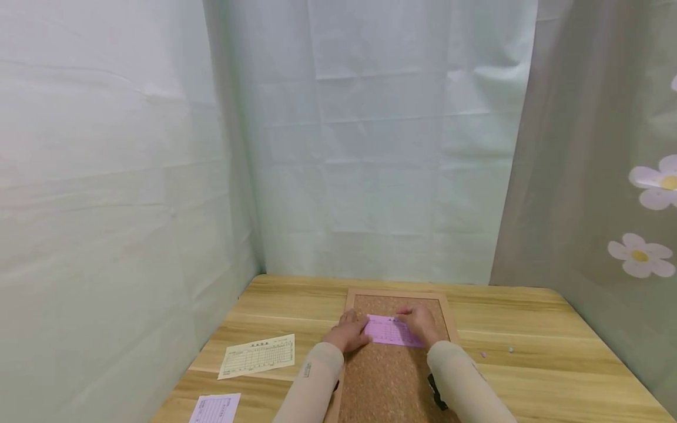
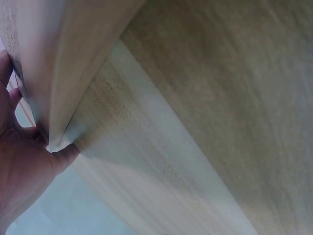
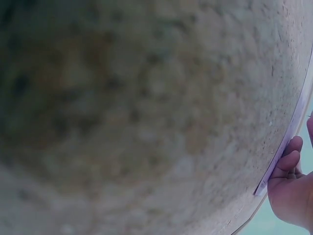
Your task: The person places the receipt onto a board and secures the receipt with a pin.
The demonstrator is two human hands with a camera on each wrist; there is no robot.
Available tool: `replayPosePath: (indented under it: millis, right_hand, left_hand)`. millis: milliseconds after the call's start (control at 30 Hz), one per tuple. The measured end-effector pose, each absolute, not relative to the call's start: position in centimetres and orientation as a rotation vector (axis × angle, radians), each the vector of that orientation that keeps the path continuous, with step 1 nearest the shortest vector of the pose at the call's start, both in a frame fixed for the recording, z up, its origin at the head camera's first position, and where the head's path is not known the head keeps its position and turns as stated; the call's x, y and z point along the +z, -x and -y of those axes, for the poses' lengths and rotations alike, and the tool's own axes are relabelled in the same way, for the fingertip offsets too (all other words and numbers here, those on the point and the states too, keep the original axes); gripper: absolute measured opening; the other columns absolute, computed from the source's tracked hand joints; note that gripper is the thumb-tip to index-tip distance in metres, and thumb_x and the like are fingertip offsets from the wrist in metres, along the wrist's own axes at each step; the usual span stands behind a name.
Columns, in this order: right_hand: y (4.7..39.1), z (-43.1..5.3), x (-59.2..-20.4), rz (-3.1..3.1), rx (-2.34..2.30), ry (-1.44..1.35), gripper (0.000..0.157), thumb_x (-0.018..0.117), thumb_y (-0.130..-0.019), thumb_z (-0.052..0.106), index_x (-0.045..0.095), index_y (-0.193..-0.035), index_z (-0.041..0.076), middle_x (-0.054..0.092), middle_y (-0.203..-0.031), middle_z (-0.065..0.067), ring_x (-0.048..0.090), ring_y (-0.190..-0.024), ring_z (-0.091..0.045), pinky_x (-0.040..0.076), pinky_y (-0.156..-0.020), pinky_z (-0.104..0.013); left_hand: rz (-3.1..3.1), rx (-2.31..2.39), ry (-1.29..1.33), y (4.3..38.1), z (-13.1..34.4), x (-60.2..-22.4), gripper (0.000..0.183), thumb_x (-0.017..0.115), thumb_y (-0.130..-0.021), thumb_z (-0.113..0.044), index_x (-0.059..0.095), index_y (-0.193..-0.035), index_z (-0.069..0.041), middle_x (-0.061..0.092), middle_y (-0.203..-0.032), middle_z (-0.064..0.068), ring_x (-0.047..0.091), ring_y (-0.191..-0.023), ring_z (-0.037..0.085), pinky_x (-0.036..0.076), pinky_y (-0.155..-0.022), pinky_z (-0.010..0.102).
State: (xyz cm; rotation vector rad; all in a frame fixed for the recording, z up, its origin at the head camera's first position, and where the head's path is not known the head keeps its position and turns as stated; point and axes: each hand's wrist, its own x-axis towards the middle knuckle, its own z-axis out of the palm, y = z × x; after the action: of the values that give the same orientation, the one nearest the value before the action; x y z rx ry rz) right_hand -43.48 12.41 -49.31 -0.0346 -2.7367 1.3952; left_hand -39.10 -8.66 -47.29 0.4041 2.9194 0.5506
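A pink printed form [image 1: 392, 331] lies across the upper part of a wood-framed corkboard [image 1: 388, 376]. My left hand [image 1: 348, 332] rests at the board's left side, its fingers touching the form's left end; its thumb extends by the frame edge in the left wrist view. Over the form's top edge, my right hand [image 1: 419, 323] pinches something tiny, apparently a push pin, mostly hidden by the fingertips. In the right wrist view the curled lower fingers [image 3: 288, 164] rest by the form's edge [image 3: 281, 152].
On the wooden table [image 1: 550, 382], a yellow printed form [image 1: 258, 356] and a lilac form [image 1: 215, 408] lie left of the board. Two small pieces, one purple [image 1: 483, 354] and one teal [image 1: 510, 349], lie to its right. Pale curtains [image 1: 381, 176] enclose the table.
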Motion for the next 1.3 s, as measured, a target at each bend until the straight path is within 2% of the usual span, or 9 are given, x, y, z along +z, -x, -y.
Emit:
replayPosePath:
  millis: [300,700,1033,1300]
  right_hand:
    - [43.2,-12.36,-49.06,2.769,1.275,-0.028,0.003,0.078,-0.085,0.01,0.079,-0.087,0.011,0.071,-0.098,-0.003,0.061,-0.09,-0.022,0.046,-0.082,-0.045]
    - [43.43,-12.15,-49.38,2.813,1.231,0.058,0.004,0.076,-0.086,0.007,0.079,-0.087,0.009,0.069,-0.093,-0.003,0.059,-0.09,-0.024,0.045,-0.085,-0.048]
    - [43.37,-12.22,-49.5,2.814,1.227,0.032,0.008,0.074,-0.086,0.004,0.079,-0.088,0.01,0.072,-0.099,-0.006,0.06,-0.096,-0.027,0.044,-0.088,-0.049]
    - [43.41,-12.74,-49.39,2.783,1.344,0.046,0.009,0.073,-0.086,0.003,0.078,-0.092,0.006,0.071,-0.102,-0.009,0.06,-0.095,-0.026,0.045,-0.085,-0.047]
  left_hand:
    - [-2.897,0.566,-0.386,39.05,8.64,-47.23,0.056,0.059,-0.1,-0.034,0.044,-0.15,-0.014,0.022,-0.16,0.02,0.015,-0.149,0.036,0.028,-0.111,0.057]
    - [-2.897,0.553,-0.372,38.91,8.58,-47.21,0.056,0.058,-0.1,-0.035,0.044,-0.151,-0.015,0.021,-0.161,0.02,0.016,-0.149,0.036,0.028,-0.111,0.057]
    - [-2.913,0.546,-0.397,38.85,8.57,-47.1,0.056,0.06,-0.1,-0.032,0.045,-0.15,-0.012,0.023,-0.159,0.022,0.018,-0.148,0.038,0.03,-0.109,0.058]
    - [-2.908,0.57,-0.389,38.91,8.57,-47.21,0.056,0.059,-0.1,-0.033,0.044,-0.15,-0.013,0.022,-0.16,0.022,0.017,-0.148,0.037,0.029,-0.111,0.057]
